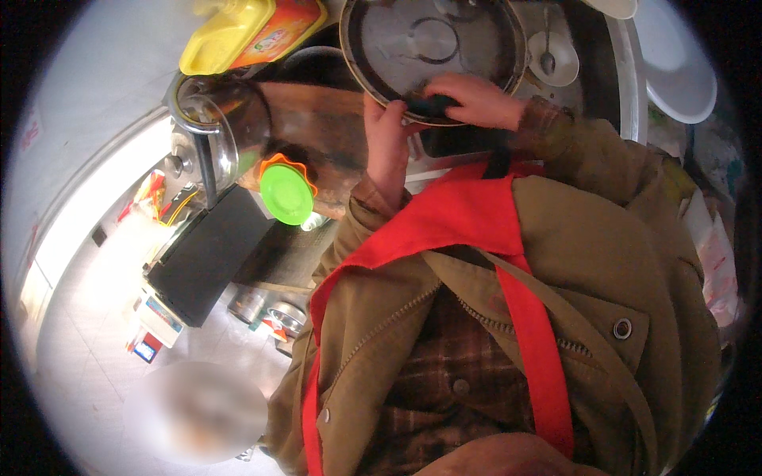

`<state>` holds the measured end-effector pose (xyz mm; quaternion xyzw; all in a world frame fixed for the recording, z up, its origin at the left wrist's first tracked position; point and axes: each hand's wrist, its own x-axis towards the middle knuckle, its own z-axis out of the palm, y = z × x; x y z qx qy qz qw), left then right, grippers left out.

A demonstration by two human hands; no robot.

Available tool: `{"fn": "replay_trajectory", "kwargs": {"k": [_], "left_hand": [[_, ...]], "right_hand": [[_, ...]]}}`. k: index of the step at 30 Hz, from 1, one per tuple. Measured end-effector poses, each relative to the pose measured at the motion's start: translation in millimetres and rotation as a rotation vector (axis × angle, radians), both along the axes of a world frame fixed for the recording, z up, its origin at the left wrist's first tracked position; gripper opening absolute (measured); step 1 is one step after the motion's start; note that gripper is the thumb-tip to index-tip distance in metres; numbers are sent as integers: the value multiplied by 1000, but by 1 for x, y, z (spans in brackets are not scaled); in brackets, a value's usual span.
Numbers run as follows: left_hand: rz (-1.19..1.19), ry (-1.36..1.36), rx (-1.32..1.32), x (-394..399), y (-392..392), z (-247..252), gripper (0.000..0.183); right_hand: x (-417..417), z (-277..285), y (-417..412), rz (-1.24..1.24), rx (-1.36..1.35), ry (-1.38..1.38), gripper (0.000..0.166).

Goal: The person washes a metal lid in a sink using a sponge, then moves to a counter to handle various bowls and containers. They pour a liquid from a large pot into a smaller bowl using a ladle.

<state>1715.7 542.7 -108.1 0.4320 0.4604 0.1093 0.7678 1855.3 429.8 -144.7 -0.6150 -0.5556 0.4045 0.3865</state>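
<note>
A large round dark metal pan (387, 35) with a pale rim and a ring mark in its middle is held before me, tilted so that its wet-looking inner face shows. My left hand (386, 134) grips the near rim, thumb on top and fingers partly hidden underneath. Pressed to the inside of the near edge is my right hand (479, 102), with its fingers around a small dark pad (437, 106). That pad is too blurred to name more exactly. To the right of the pan stands a white bowl (568, 65) with a metal spoon (547, 59) in it.
At the left are a yellow jug (208, 50), a clear glass lid (223, 140), a green round lid (287, 193) with an orange scalloped edge, and a wooden board (309, 119). A black box-like object (208, 256) lies nearer. A white basin (681, 89) is at far right.
</note>
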Motion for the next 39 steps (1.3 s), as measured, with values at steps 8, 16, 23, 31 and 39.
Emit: {"fn": "replay_trajectory", "kwargs": {"k": [8, 16, 23, 31, 39], "left_hand": [[31, 10, 26, -1, -3, 3, 41], [-23, -96, 137, -4, 5, -15, 42], [-10, 41, 130, 0, 1, 5, 41], [-9, 72, 130, 1, 2, 2, 42], [-15, 59, 109, 4, 0, 5, 46]], "right_hand": [[68, -23, -32, 15, 1, -794, 27], [-21, 25, 2, -170, 58, 31, 27], [11, 12, -39, 29, -133, -356, 29], [105, -23, -54, -25, 79, -1021, 26], [92, -15, -44, -188, -18, -1069, 23]]}}
